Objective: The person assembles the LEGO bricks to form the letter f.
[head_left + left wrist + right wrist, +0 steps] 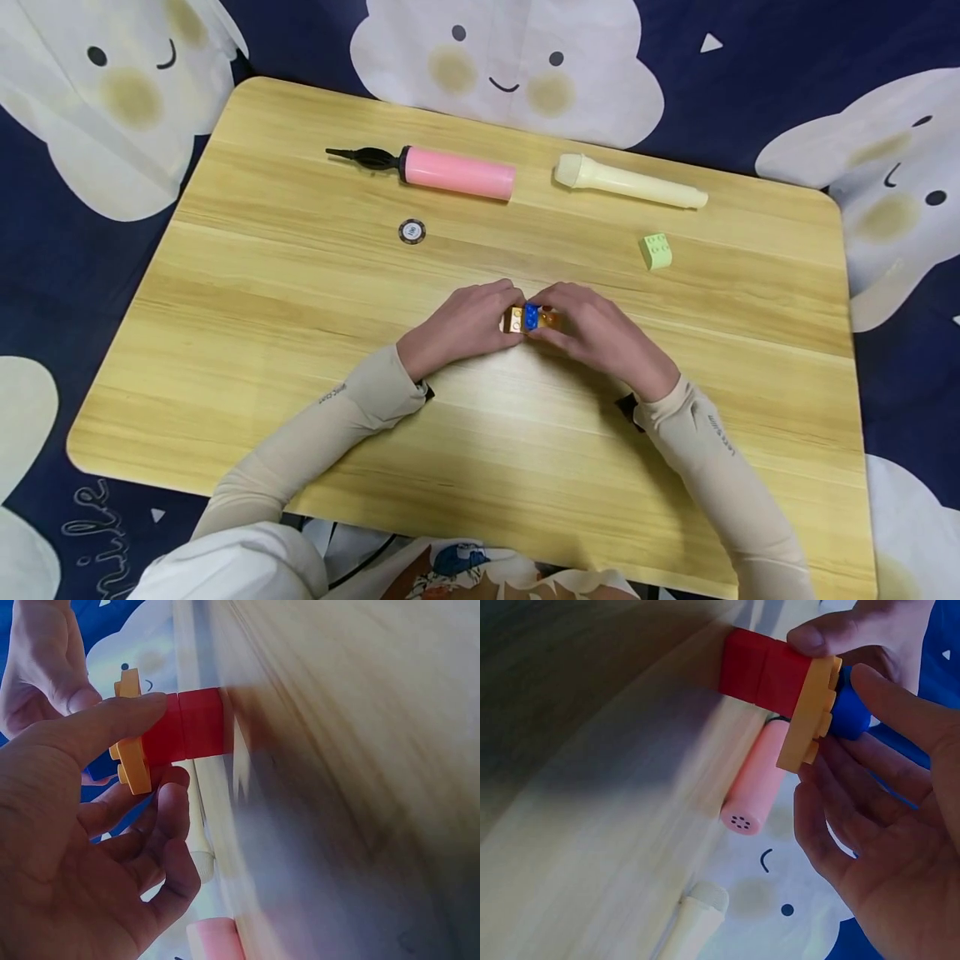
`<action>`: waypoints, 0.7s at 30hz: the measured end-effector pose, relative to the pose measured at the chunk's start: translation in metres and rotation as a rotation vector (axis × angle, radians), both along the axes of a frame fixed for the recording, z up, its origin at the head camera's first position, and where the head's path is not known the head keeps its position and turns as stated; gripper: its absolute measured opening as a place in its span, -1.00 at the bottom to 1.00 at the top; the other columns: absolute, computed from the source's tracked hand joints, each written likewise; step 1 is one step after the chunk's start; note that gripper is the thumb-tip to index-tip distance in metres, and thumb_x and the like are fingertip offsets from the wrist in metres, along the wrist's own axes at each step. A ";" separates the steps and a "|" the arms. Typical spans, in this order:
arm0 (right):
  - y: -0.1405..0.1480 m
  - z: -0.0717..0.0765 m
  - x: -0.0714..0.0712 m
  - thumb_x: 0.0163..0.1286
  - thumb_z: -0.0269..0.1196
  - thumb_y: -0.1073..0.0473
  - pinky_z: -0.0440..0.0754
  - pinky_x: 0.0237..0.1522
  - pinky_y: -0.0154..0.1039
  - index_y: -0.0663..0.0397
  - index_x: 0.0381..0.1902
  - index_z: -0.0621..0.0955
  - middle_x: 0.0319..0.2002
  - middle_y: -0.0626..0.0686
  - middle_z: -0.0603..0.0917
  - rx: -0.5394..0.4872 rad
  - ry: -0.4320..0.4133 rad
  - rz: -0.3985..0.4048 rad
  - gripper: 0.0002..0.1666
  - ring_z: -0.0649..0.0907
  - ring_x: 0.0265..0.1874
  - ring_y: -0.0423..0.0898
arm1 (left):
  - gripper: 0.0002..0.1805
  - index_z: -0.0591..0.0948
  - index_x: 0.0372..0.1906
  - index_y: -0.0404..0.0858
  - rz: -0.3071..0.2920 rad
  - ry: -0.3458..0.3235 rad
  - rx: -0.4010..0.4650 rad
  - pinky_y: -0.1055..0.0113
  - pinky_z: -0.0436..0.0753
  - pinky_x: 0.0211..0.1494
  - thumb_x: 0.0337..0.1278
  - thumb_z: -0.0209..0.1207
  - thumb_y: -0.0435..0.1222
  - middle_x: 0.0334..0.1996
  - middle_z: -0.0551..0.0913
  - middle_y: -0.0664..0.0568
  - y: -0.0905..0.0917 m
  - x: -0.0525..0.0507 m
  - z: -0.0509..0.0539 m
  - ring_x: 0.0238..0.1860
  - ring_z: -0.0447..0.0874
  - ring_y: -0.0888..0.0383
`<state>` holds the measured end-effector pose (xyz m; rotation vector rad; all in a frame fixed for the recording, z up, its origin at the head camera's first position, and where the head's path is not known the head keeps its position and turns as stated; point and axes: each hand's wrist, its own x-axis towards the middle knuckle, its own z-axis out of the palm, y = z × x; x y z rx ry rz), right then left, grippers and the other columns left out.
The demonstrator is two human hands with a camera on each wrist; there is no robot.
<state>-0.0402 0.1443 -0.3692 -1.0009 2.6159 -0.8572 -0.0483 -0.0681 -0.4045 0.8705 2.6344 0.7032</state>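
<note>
Two stacked red toy bricks (201, 721) stand on the table with an orange flat brick (804, 724) across their top. A blue brick (532, 316) sits against the studded top of the orange one; whether it is fully pressed on I cannot tell. My left hand (468, 325) grips the upper red brick between thumb and fingers, close under the orange piece. From the other side, my right hand (600, 333) pinches the blue brick, its thumb lying on the brick's side in the right wrist view. The hands hide part of the stack in the head view.
Along the back of the wooden table (262, 275) lie a pink hand pump (459, 172) with a black nozzle and a cream toy microphone (633, 183). A round chip (412, 232) lies left of centre. A pale green brick (656, 251) stands to the right.
</note>
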 end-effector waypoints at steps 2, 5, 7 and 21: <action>-0.001 0.000 0.000 0.27 0.45 0.18 0.60 0.05 -0.01 0.22 0.04 0.67 -0.04 0.13 0.71 0.005 0.002 0.001 -0.59 0.66 -0.07 0.03 | -0.67 0.63 -0.06 -0.21 -0.002 0.003 0.004 0.33 0.53 -0.31 0.17 0.35 -0.12 -0.25 0.57 0.09 0.000 0.000 0.000 -0.36 0.49 0.21; -0.001 0.000 0.000 0.23 0.47 0.19 0.60 0.04 -0.01 0.23 0.03 0.68 -0.05 0.15 0.72 0.023 0.010 -0.005 -0.57 0.67 -0.07 0.04 | -0.68 0.63 -0.07 -0.21 -0.004 0.008 0.009 0.33 0.53 -0.32 0.17 0.34 -0.12 -0.25 0.57 0.09 0.000 -0.001 -0.001 -0.37 0.49 0.21; -0.002 0.001 0.000 0.20 0.49 0.20 0.60 0.05 0.00 0.25 0.02 0.69 -0.06 0.16 0.73 0.033 0.018 -0.009 -0.56 0.67 -0.06 0.05 | -0.68 0.63 -0.07 -0.21 -0.005 0.008 0.010 0.34 0.52 -0.32 0.17 0.34 -0.12 -0.26 0.57 0.09 0.000 -0.001 -0.001 -0.37 0.48 0.21; -0.001 -0.002 0.000 0.19 0.50 0.23 0.59 0.04 0.00 0.27 -0.02 0.70 -0.11 0.16 0.75 0.018 0.007 -0.032 -0.59 0.69 -0.11 0.06 | -0.67 0.64 -0.06 -0.21 -0.003 -0.018 0.014 0.34 0.52 -0.31 0.19 0.34 -0.10 -0.22 0.59 0.09 0.000 -0.001 -0.001 -0.36 0.49 0.21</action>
